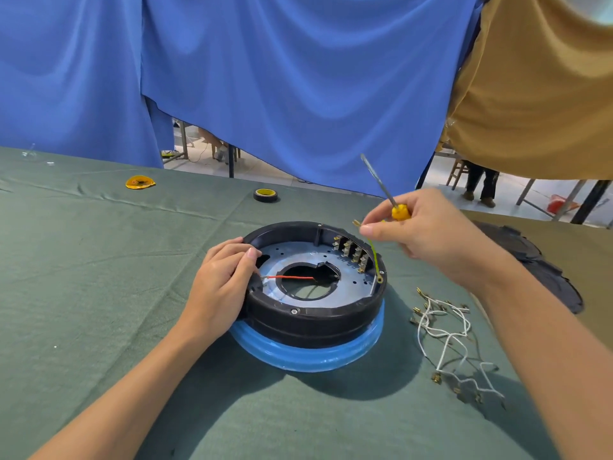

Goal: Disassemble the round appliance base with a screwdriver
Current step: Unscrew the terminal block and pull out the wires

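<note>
The round appliance base (311,322), black with a blue lower ring, lies open side up on the green cloth. Inside are a grey metal plate, a row of brass terminals (351,254) and a red wire (292,277) across the centre hole. My left hand (220,283) grips the base's left rim, fingers curled over the edge near the red wire's end. My right hand (428,230) hovers above the right rim. It holds a yellow-handled screwdriver (384,190), shaft pointing up and away, and pinches the upper end of a yellow-green wire (374,252) whose ring lug sits at the rim.
A bundle of loose white wires with brass connectors (447,333) lies right of the base. A black cover (544,260) rests at the far right. A roll of black tape (265,195) and a yellow disc (140,182) sit farther back. Blue and tan curtains hang behind.
</note>
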Demonstrator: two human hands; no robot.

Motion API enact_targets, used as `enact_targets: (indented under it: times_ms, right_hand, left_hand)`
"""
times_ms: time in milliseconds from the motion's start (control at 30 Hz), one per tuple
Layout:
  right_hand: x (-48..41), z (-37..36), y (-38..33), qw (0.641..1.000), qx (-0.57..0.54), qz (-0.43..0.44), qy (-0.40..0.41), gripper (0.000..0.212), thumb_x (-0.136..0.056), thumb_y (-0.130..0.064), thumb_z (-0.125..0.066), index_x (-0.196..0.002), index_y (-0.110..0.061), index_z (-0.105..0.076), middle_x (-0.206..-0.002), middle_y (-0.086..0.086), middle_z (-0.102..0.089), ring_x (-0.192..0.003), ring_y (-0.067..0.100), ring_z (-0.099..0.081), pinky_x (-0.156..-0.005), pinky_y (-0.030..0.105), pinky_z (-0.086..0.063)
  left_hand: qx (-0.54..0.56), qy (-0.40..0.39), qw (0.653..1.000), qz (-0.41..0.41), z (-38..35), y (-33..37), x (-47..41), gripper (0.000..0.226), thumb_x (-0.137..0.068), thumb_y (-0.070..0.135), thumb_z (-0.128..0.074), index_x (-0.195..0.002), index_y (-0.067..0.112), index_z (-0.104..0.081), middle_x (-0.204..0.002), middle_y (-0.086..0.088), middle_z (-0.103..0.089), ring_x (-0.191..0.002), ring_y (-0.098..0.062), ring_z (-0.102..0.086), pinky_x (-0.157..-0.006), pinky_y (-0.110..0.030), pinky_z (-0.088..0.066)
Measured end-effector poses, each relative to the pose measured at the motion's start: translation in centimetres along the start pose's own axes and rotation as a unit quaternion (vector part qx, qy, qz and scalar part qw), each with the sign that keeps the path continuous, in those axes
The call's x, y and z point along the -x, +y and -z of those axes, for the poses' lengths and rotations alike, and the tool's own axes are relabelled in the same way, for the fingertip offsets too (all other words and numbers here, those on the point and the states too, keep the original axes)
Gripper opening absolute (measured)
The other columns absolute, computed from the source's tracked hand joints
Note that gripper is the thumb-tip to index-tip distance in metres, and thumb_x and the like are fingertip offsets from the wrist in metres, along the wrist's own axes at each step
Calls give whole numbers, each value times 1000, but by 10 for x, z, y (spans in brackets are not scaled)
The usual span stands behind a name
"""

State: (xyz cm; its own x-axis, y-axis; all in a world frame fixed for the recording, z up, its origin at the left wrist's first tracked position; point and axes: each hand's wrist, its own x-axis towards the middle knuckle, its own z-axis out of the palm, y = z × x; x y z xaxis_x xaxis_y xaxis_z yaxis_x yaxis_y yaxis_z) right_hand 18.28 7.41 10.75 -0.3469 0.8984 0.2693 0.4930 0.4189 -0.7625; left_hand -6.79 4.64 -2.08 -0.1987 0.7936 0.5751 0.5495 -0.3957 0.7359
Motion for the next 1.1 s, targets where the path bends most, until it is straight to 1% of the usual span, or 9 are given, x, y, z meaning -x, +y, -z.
enact_targets:
  times_ms: [133, 267, 367, 500, 600, 667, 800, 967, 1100]
  right_hand:
    - [22, 11, 43, 992, 58, -110, 9, 9, -79, -16, -77, -73, -11, -73, -38, -14, -45, -33, 0, -37, -49, 22, -27]
    - [42, 15, 75, 974, 120, -190, -2, 12, -77, -16, -78, -67, -13, -72, -45, -9, -55, -37, 0, -40, -44, 18, -31]
    - [48, 14, 87, 955, 204, -216, -26, 13, -77, -21, -78, -67, -16, -72, -51, -9, -60, -45, 2, -46, -46, 21, -33]
    - [51, 7, 80, 946, 235, -222, 10, 22, -84, -33, -70, -95, -18, -58, -89, 1, -60, -60, 10, -49, -51, 26, -35]
    - [54, -2, 59, 960, 207, -184, 29, 17, -91, -29, -54, -104, -25, -44, -97, 0, -57, -72, 15, -58, -54, 29, -38]
    - [58, -9, 38, 976, 178, -121, 28, 8, -93, -26, -49, -99, -29, -47, -94, -6, -58, -77, 15, -58, -59, 30, -43]
    - [63, -31, -4, 988, 152, 25, 20, 11, -91, -31, -53, -89, -28, -63, -66, -18, -61, -63, 3, -54, -55, 13, -39]
    - [49, -78, -12, 978, 182, 102, 11, 23, -93, -26, -51, -84, -10, -65, -72, 4, -61, -73, 20, -50, -72, 37, -41]
    - [34, -100, -7, 971, 203, 124, 17, 22, -91, -30, -49, -82, -16, -63, -74, 1, -59, -72, 22, -51, -69, 38, -45]
  left_hand:
    - [-1, -26, 1000, -9, 3, 1, 2, 36, -98, 20, -52, -65, 26, -65, -101, 21, -65, -124, -9, -46, -98, -9, -29]
    - [10, -38, 999, 0, 5, 5, 3, 27, -84, 35, -54, -63, 21, -62, -104, 14, -66, -127, -8, -45, -101, -16, -29]
    - [2, -51, 999, 2, 6, 5, 4, 19, -79, 32, -55, -64, 23, -61, -108, 13, -65, -128, -8, -43, -103, -22, -29]
    - [21, -65, 998, 16, 7, 2, 4, 16, -77, 28, -56, -65, 20, -64, -110, 19, -63, -129, -3, -41, -101, -15, -26]
    - [41, -76, 996, 22, 9, -2, 3, 17, -78, 29, -56, -66, 21, -65, -113, 18, -64, -130, 1, -39, -104, -20, -27]
    - [58, -86, 994, 29, 10, -5, 2, 19, -80, 28, -56, -67, 18, -65, -115, 17, -64, -131, 2, -38, -105, -25, -28]
    - [79, -105, 991, 37, 13, -9, -2, 18, -81, 26, -55, -67, 19, -65, -118, 15, -63, -132, 1, -37, -108, -27, -26]
    - [90, -111, 989, 33, 14, -12, -5, 19, -82, 21, -50, -70, 14, -63, -119, 8, -63, -135, -6, -37, -112, -28, -25]
    - [84, -96, 991, 29, 12, -13, -5, 22, -84, 17, -44, -71, 8, -60, -117, 3, -64, -134, -8, -39, -110, -23, -26]
